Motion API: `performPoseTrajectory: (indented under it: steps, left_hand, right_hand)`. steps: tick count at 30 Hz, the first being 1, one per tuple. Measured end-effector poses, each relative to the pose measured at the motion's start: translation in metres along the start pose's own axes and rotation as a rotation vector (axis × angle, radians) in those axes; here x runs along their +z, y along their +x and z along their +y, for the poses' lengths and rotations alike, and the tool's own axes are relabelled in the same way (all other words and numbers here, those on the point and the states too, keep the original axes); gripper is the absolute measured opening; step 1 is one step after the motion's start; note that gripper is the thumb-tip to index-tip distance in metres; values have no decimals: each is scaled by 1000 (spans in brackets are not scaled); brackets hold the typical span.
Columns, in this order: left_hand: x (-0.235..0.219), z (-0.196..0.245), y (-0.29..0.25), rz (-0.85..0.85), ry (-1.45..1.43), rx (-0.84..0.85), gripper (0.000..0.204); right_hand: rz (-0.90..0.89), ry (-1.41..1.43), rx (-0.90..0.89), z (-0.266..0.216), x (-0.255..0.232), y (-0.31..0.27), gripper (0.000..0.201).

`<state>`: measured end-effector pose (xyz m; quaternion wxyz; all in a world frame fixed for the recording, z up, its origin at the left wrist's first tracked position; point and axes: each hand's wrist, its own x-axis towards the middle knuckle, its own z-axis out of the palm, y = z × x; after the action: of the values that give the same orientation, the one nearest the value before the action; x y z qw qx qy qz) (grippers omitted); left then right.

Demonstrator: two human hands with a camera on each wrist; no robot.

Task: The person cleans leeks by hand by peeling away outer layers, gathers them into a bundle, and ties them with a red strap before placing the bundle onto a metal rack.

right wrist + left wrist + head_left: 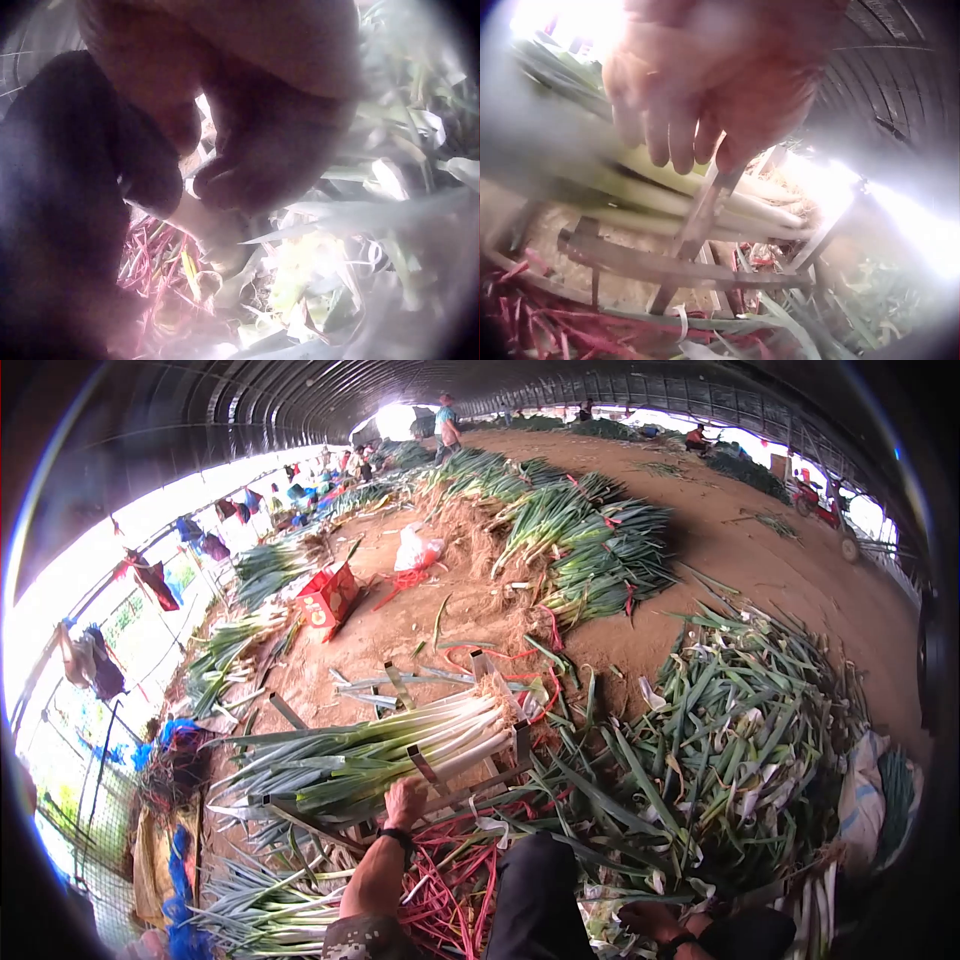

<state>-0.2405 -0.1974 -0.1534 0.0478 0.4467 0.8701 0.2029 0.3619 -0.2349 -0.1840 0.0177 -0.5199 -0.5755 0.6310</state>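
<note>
A bundle of long green onions [370, 752] lies across a low metal rack [421, 763], white root ends to the right and green leaves to the left. At the near side of the bundle is my left hand [405, 803]. The left wrist view shows its fingers [681, 146] hanging down, fairly straight, over the pale stalks [660, 196] beside a rack upright. Low beside my dark-trousered leg, my right hand [648, 921] hangs by loose onion leaves. Its fingers look loosely bent in the right wrist view, with a gap at the thumb and nothing visible held.
Red ties [450, 880] lie tangled before the rack. A large heap of stripped onion leaves [740, 730] fills the right side. More onions [270, 910] lie at the near left. Tied bundles [610, 550], a red box [328, 602] and a white bag [417, 548] lie farther back.
</note>
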Motion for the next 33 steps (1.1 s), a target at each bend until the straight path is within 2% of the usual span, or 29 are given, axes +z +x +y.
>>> performPoseTrajectory:
  steps: [2,4,6,8,9,12,13,14,15,18,21,22,23,26,27,30,31,32,33]
  left_hand:
    - [28,-23,-7,-205,8,39,28]
    - [92,-88,-18,-250,-35,401,29]
    - [48,-35,-70,-337,-441,146,30]
    - [47,-18,-99,-466,-436,30,31]
    - [68,-25,-108,-497,-587,68,24]
    - [74,-28,-134,-439,-481,655,19]
    - [77,-31,-145,-469,-482,711,17]
    - [80,-34,-152,-503,-481,767,16]
    - [64,-31,-164,-589,-472,779,20]
    - [44,-16,-189,-725,-456,678,21]
    - [37,-15,-211,-804,-433,493,23]
    - [35,-17,-217,-821,-433,424,24]
    - [33,-19,-225,-836,-438,350,25]
    - [31,-29,-240,-857,-480,133,29]
    - [30,-32,-243,-862,-500,63,31]
    - [22,-32,-232,-841,-627,-118,35]
    - [16,-26,-219,-823,-681,-161,37]
    - [12,-17,-204,-794,-763,-98,39]
    - [10,-6,-177,-769,-909,53,39]
  right_hand:
    - [3,-130,-48,9,6,3,39]
    - [30,-271,-126,7,11,-2,40]
    - [37,-402,-202,8,15,-5,40]
    - [17,-523,-277,12,18,0,38]
    - [-34,-400,-207,12,20,1,38]
    - [-6,-394,-267,16,29,0,37]
    - [-10,-384,-220,17,33,-4,47]
    - [-6,-422,-241,17,34,-6,45]
    - [-2,-459,-260,14,34,-8,43]
    - [78,-557,-334,4,40,-19,47]
    - [134,-642,-408,-1,50,-19,47]
    - [88,-576,-337,-6,52,-19,46]
    - [72,-595,-343,-9,54,-20,44]
    - [127,-550,-458,-1,57,-18,38]
    - [55,-504,-448,0,53,-18,36]
    - [122,-509,-412,12,53,-9,29]
    - [15,-405,-418,10,42,-17,24]
    - [-1,-427,-355,5,38,-21,23]
    - [-22,-445,-293,-1,39,-23,22]
